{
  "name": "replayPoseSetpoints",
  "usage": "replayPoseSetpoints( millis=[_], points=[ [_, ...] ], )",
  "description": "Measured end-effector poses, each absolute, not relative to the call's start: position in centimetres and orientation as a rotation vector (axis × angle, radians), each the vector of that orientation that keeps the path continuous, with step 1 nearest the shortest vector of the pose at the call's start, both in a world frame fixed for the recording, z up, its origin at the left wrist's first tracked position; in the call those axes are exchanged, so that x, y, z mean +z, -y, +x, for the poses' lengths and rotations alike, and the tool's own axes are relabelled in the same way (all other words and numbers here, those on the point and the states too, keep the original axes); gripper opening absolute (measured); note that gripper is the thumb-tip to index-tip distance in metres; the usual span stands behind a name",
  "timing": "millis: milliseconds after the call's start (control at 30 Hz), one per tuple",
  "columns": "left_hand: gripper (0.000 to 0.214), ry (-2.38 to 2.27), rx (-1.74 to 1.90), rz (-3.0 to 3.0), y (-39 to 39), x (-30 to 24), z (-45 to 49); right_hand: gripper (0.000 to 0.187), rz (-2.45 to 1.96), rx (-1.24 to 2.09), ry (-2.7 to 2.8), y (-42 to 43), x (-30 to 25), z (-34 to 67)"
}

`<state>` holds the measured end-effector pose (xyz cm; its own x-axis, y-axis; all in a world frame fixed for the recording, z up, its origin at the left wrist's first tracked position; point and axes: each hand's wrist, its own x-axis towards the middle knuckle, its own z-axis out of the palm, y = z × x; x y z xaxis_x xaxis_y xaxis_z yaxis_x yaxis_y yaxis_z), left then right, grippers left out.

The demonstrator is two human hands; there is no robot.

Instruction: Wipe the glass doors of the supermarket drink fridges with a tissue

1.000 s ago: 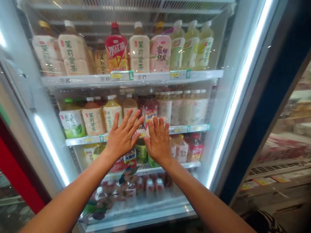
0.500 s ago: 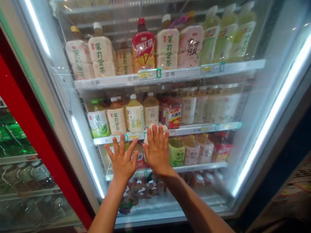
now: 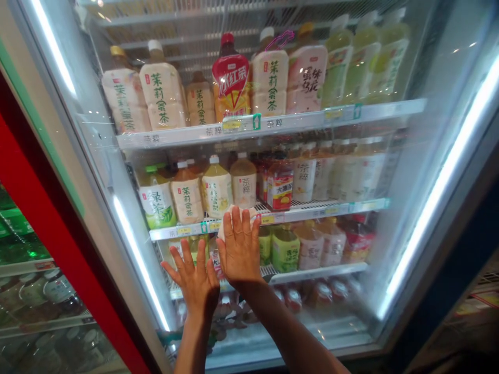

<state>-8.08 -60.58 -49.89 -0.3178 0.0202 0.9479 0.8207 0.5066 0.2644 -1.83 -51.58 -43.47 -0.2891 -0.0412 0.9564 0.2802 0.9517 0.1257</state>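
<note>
My right hand [image 3: 240, 249] lies flat over a pale folded cloth [image 3: 252, 212], holding it against the glass door [image 3: 312, 332] of a lit drinks cooler. Edges of the cloth show around the fingertips; the rest is hidden under the palm. Lower and to the left, my left hand [image 3: 195, 278] has its fingers spread and holds nothing. It seems to rest on the glass, though contact cannot be told for certain. Behind the door, near my fingers, stand a bottle of pale yellow tea [image 3: 216, 189] and a brown tea bottle [image 3: 244, 182].
Large tea bottles [image 3: 161, 91] line the upper shelf [image 3: 175, 132] inside. Bright light strips [image 3: 140, 259] run down both sides of the cooler. At left, a red frame [image 3: 70, 228] borders another cooler with green bottles [image 3: 19, 234]. A dark blue frame [image 3: 448, 249] stands at right.
My right hand and the cloth have shifted left and slightly down across the glass. My left hand has moved a little down, its fingers still spread. The view has tilted slightly.
</note>
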Motion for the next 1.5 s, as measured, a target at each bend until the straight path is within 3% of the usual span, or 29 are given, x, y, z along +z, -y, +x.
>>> replayPoseSetpoints(
  millis=[200, 700, 1500],
  points=[
    [0.075, 1.691, -0.990, -0.739, 59.3, -49.1, -6.3, 0.081, -0.174, -0.376, 1.803, 50.0, -46.3, 0.0],
    [0.079, 1.686, -0.998, -0.873, 53.0, -45.6, -1.3, 0.080, -0.263, -0.356, 1.780, 42.8, -42.0, 5.2],
    [0.081, 1.631, -1.003, -1.039, 46.5, -42.6, 4.6, 0.077, -0.400, -0.349, 1.716, 31.3, -40.1, 14.7]
  ],
)
